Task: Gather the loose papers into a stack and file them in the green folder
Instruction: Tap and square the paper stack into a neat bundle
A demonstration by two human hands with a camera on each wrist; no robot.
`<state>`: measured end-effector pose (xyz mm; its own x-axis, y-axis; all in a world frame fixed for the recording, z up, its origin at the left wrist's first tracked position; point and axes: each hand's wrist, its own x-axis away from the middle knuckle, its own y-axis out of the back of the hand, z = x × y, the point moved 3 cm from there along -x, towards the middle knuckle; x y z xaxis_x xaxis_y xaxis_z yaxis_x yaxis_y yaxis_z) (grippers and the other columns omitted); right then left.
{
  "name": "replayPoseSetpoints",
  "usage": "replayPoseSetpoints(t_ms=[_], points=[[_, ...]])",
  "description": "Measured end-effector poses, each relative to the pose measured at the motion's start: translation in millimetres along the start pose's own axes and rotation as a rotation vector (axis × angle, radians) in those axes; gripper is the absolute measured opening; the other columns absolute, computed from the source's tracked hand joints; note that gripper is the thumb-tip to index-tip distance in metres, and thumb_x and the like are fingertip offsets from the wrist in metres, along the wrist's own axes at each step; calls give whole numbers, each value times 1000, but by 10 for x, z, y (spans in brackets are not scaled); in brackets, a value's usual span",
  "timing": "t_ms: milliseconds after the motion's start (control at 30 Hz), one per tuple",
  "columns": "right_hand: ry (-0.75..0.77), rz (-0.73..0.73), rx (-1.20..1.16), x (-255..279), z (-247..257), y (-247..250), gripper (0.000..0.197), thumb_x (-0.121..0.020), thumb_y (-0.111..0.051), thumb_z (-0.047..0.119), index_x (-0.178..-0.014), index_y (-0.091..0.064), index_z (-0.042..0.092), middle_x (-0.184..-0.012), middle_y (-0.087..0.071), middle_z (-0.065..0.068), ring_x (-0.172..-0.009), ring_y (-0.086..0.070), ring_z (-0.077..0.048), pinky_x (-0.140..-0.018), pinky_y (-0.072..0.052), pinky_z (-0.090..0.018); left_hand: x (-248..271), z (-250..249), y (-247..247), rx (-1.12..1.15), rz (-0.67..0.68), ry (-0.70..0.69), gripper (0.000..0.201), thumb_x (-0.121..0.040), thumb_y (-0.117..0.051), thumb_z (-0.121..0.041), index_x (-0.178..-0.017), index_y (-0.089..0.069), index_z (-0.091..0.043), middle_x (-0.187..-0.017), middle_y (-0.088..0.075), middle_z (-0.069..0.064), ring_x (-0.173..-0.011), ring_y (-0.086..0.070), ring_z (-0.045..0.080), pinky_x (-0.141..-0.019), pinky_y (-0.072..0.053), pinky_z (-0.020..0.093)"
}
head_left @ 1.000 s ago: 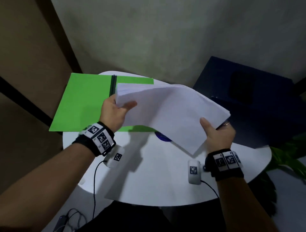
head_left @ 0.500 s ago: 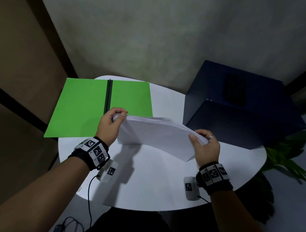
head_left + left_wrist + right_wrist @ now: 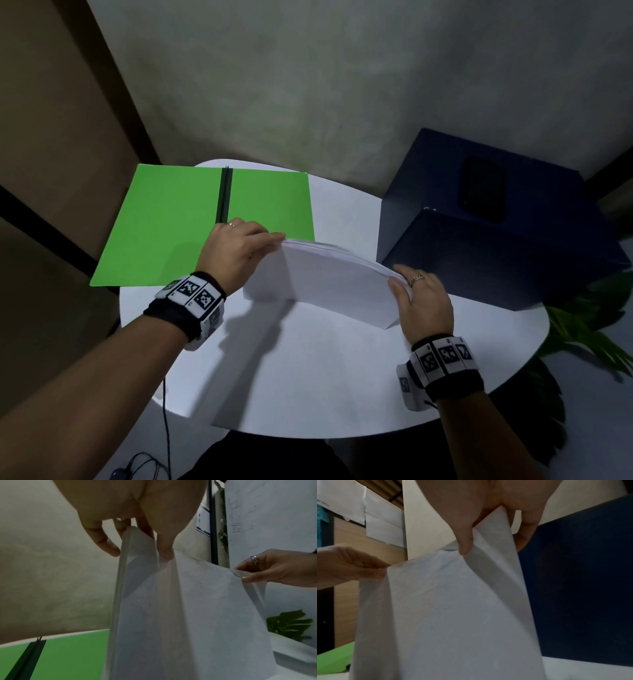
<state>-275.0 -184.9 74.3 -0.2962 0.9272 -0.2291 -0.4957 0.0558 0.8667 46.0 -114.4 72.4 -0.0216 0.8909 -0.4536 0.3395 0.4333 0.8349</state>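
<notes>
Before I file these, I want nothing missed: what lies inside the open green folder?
The open green folder shows bare green panels and a dark spine; the left hand and white paper stack cover its near right corner.

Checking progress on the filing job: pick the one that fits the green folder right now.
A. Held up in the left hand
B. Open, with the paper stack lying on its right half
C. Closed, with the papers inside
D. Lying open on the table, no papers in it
D: the green folder lies open and bare on the table, while the left hand and right hand hold the paper stack on edge beside it.
</notes>
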Motion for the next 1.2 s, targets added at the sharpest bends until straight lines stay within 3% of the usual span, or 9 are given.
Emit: replayPoseSetpoints(t_ms=[100, 333, 567, 667, 767, 867, 967, 1133, 1200], points=[[-26, 22, 1, -47, 6, -4, 19, -95, -58, 22, -108, -70, 16, -100, -70, 0, -100, -58, -23, -81, -38, -23, -45, -55, 45, -80, 30, -92, 29, -95, -52, -29, -118, -69, -32, -93, -71, 1, -71, -60, 28, -63, -40, 32], [30, 26, 84, 29, -3, -21, 34, -99, -53, 23, -132, -59, 23, -107, -66, 2, -100, -56, -22, -84, -49, -30, 100, 49, 31, -187, 205, -21, 46, -94, -41, -43, -139, -47, -37, -126, -62, -1, -100, -57, 31, -73, -44, 38], [-21, 37, 40, 5, 21, 93, 21, -99, -51, 14, -111, -68, 11, -103, -68, -6, -100, -58, -28, -86, -39, -26, -68, -72, 148, -91, 60, -30, 11, -88, -68, -17, -98, -72, -20, -81, -74, 1, -68, -66, 28, -64, -48, 36], [-37, -10, -12, 39, 32, 269, 21, -97, -55, 19, -113, -67, 13, -105, -68, -4, -102, -58, -25, -86, -42, -30, -64, -99, 271, -41, 60, -41, 16, -90, -63, -23, -104, -72, -21, -86, -74, 0, -73, -66, 27, -64, -51, 36], [-83, 118, 31, 90, 4, 225, 33, -93, -60, 28, -125, -59, 21, -112, -63, 6, -108, -55, -16, -92, -47, -33, -24, -81, 224, -26, 278, 59, 32, -89, -66, -30, -121, -63, -25, -103, -72, -2, -91, -65, 27, -71, -51, 36], [-97, 204, 136, 93, 14, 143, 25, -93, -60, 30, -115, -65, 22, -108, -67, 3, -103, -57, -21, -85, -48, -34, -47, -132, 175, -97, 415, 95, 18, -89, -65, -28, -104, -68, -18, -96, -73, 5, -88, -67, 32, -68, -51, 37], [-105, 150, 158, 79, 19, 241, 17, -92, -60, 29, -105, -69, 20, -98, -68, 1, -96, -58, -22, -76, -45, -31, -102, -167, 297, -128, 327, 55, 11, -87, -68, -25, -93, -71, -16, -86, -73, 5, -80, -67, 32, -62, -50, 37], [-131, 242, 173, 84, -42, 229, 40, -89, -65, 33, -127, -58, 26, -123, -62, 9, -117, -54, -18, -90, -46, -32, -63, -127, 215, -71, 449, 94, 44, -88, -66, -38, -129, -52, -28, -117, -66, -4, -103, -59, 27, -80, -51, 39], [-153, 284, 191, 76, -83, 158, 35, -91, -62, 33, -125, -59, 25, -124, -62, 6, -116, -53, -18, -89, -48, -33, -28, -110, 94, -74, 495, 99, 40, -91, -62, -34, -128, -51, -25, -119, -63, -1, -104, -57, 29, -82, -50, 40]])
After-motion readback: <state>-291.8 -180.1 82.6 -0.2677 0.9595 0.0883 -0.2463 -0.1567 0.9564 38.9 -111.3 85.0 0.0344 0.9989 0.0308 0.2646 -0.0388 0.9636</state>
